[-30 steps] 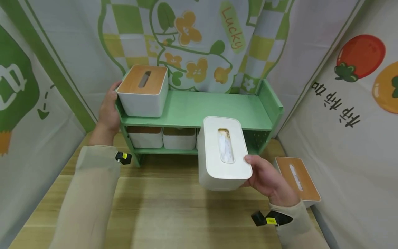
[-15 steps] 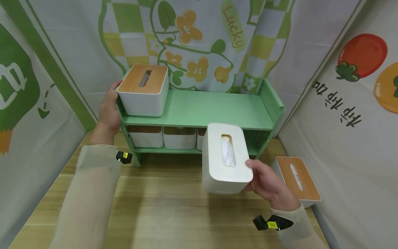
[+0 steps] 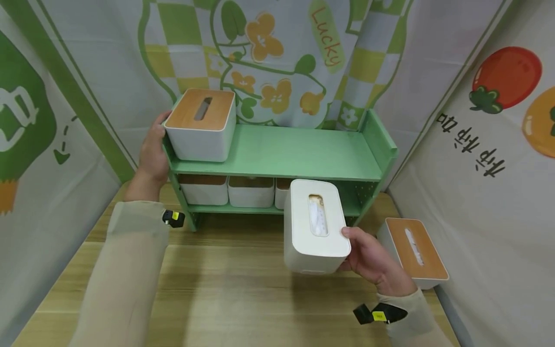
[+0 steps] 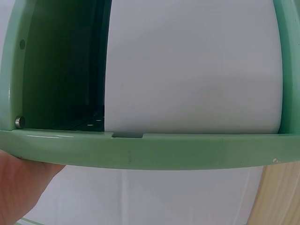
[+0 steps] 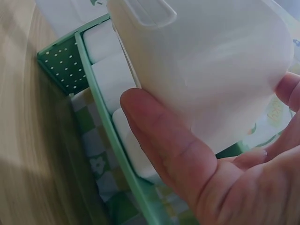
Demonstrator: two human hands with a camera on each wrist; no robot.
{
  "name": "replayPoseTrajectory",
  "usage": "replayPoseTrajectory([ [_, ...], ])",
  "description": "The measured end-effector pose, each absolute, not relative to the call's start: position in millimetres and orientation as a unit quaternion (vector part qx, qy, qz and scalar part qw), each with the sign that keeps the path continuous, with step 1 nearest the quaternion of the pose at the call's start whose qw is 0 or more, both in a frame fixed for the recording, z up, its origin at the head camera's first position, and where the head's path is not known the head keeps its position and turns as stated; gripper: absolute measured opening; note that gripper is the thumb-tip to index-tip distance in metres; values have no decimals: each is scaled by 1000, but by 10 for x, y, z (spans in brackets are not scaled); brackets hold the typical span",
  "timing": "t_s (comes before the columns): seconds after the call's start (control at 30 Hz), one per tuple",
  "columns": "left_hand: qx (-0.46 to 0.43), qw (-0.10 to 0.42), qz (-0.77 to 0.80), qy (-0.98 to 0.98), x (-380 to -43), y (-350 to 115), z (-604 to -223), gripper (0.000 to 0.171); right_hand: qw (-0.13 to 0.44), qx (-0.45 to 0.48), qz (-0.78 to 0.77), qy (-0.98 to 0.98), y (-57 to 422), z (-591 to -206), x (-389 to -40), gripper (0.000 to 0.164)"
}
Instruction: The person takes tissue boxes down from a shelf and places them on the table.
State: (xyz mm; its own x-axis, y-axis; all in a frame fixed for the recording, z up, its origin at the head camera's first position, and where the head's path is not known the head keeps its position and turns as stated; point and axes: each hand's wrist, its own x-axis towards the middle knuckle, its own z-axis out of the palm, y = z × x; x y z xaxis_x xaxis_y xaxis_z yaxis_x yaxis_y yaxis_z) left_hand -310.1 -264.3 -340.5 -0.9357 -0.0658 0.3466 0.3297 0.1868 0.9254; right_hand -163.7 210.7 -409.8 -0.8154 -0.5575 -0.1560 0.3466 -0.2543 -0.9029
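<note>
My right hand [image 3: 374, 258] holds a tissue box [image 3: 318, 250] with an all-white lid by its right end, in front of the green shelf [image 3: 277, 149]. White tissue shows in the slot of its lid. In the right wrist view, fingers press along the white wall of this tissue box [image 5: 220, 70]. My left hand [image 3: 152, 152] grips the left side panel of the shelf; its fingertips are partly hidden. Beside that hand, on the top tier, sits a white tissue box with a wooden lid [image 3: 199, 123].
Below, the lower tier holds wooden-lidded boxes [image 3: 250, 193] on the left and middle. Another wooden-lidded tissue box [image 3: 414, 250] stands on the wooden table [image 3: 234, 299] by the right wall. Printed curtains [image 3: 277, 58] hang close behind the shelf.
My right hand has drawn the white-lidded tissue box slightly toward me and down, away from the shelf, uncovering more of a third box on the lower tier. The left hand stays put.
</note>
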Motion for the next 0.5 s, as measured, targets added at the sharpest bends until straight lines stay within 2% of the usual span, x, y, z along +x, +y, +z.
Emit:
replayPoseTrajectory([
  [0.27,-87,155,-639,-749,-3115,-2648,-3421,57,286,-53,-764,576,2101,-4251,-1662,49],
  [0.5,-85,154,-637,-751,-3119,-2655,-3423,58,298,-61,-756,579,2107,-4386,-1689,40],
])
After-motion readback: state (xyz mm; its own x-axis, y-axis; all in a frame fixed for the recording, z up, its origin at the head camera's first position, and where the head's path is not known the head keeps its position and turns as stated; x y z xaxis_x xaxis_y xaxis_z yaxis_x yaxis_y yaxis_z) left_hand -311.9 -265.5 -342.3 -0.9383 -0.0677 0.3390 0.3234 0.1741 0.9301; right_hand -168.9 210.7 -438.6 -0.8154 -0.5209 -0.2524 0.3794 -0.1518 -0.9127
